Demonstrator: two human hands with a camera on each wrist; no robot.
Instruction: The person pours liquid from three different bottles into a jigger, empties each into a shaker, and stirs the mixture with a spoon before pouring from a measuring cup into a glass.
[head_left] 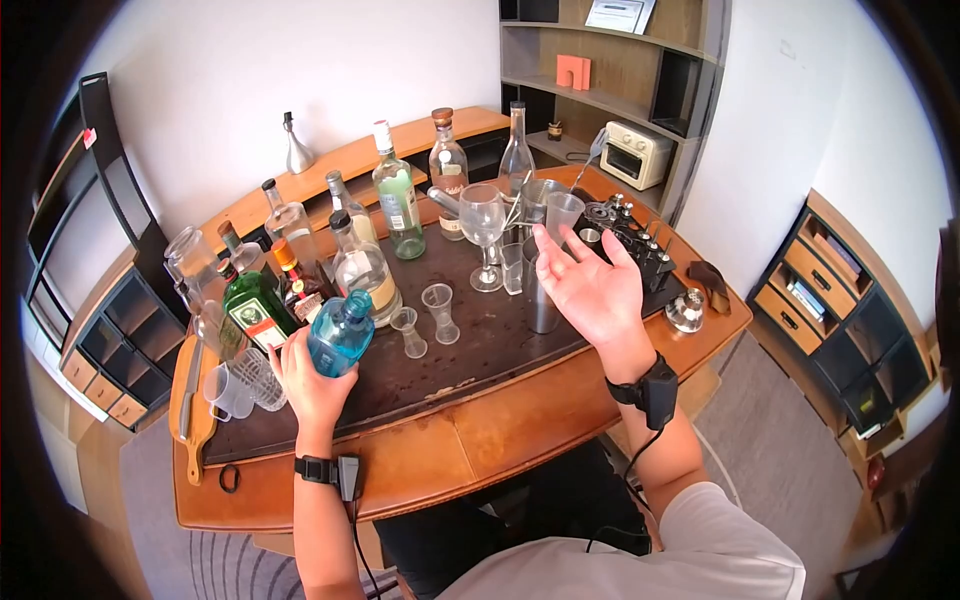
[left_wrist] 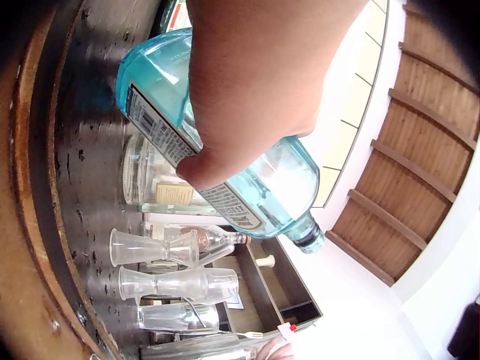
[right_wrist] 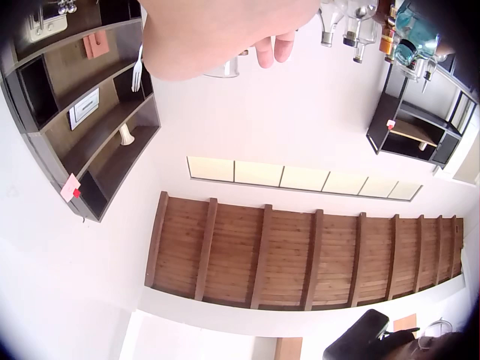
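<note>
A blue glass bottle (head_left: 340, 338) is gripped round its body by my left hand (head_left: 312, 385), tilted above the front left of the dark mat. In the left wrist view the blue bottle (left_wrist: 281, 184) shows its back label, with the thumb of my left hand (left_wrist: 255, 90) across it. Two clear jiggers stand right of that bottle, the nearer one (head_left: 409, 333) and the taller one (head_left: 441, 313). My right hand (head_left: 592, 290) is raised palm up with fingers loosely bent, holding nothing, above a metal shaker (head_left: 540, 300). The right wrist view shows part of my right hand (right_wrist: 225, 34).
Several bottles, among them a green one (head_left: 258, 305), line the left and back. A wine glass (head_left: 482, 220) stands mid-table. On the left lie a cutting board (head_left: 196, 440) and knife; glass mugs (head_left: 228, 392) stand beside them. A black rack (head_left: 645, 250) is at right.
</note>
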